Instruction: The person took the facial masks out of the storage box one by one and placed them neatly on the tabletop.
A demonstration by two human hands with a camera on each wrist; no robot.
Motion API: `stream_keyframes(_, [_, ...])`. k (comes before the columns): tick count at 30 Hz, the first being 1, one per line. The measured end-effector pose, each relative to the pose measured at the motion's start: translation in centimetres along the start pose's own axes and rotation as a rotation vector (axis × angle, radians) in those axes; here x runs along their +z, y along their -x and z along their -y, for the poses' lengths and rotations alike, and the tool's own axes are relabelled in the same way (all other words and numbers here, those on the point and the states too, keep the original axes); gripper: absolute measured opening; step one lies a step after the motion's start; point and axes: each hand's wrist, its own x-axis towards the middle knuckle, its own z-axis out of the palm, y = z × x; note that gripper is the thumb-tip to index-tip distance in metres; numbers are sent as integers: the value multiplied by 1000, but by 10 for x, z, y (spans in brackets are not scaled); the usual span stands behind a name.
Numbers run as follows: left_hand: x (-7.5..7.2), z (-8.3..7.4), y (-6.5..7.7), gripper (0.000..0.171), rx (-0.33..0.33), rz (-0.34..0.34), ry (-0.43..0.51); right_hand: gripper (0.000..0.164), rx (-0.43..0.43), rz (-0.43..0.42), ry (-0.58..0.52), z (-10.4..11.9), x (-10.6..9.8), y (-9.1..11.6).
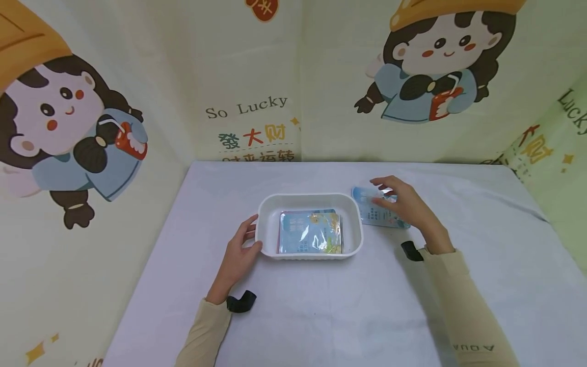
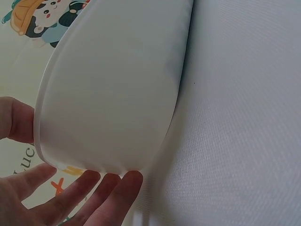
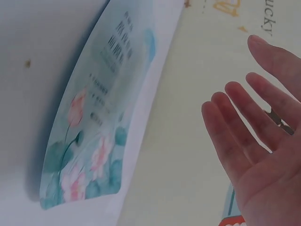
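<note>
White plastic tray [image 1: 351, 230] at centre: left hand [image 1: 238, 255], fingers spread, touches its left end without gripping. Right hand [image 1: 405, 203] hovers empty, fingers parted, near the lotus-printed blue packet [image 1: 373, 211] just right of the tray; glossy blue packets [image 1: 298, 237] lie stacked inside.

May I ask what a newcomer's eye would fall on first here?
Probably the cartoon figures on the backdrop, left and upper right. Then comes the white tray holding packets, with the left hand at its left end. The right hand hovers by another packet, right of the tray.
</note>
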Motion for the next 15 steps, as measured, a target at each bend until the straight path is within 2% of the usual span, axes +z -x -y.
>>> stream_keyframes(8, [-1, 0, 1, 58, 0, -2, -10, 50, -88, 28, 6, 21, 12, -1])
stream_keyframes(15, [-3, 0, 1, 60, -9, 2, -4, 49, -103, 57, 34, 33, 22, -2])
